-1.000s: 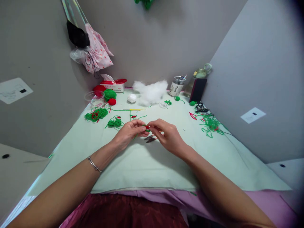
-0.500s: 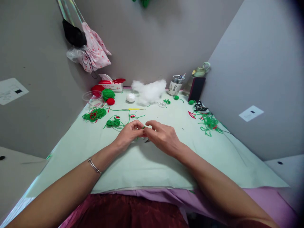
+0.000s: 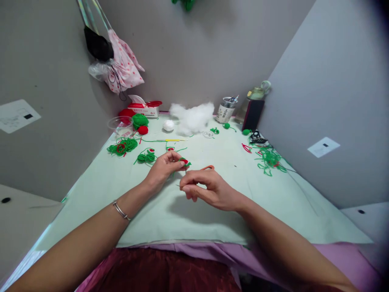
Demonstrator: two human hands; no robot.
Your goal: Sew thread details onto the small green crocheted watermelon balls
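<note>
My left hand (image 3: 164, 168) pinches a small red and green crocheted piece (image 3: 184, 162) between thumb and fingertips. Just below and to the right, my right hand (image 3: 205, 187) is closed, its thumb and forefinger pinching a thin needle (image 3: 178, 185) whose tip sticks out to the left. A dark strand runs down from the piece toward the right fingertips. Behind the right hand an orange handle (image 3: 209, 167) shows, the rest of it hidden. Beyond the left hand lie a green yarn bundle (image 3: 146, 157) and a yellow crochet hook (image 3: 172, 140).
White stuffing (image 3: 193, 117) and a white ball (image 3: 168, 125) lie at the back. Tangled green yarn is at the left (image 3: 123, 147) and right (image 3: 269, 158). A tissue box (image 3: 146, 110), a pen can (image 3: 226, 110) and a dark phone-like slab (image 3: 253, 115) stand along the wall.
My right hand has moved away from the left, down toward me, with the needle now showing. The red and green piece and the orange handle have come into view.
</note>
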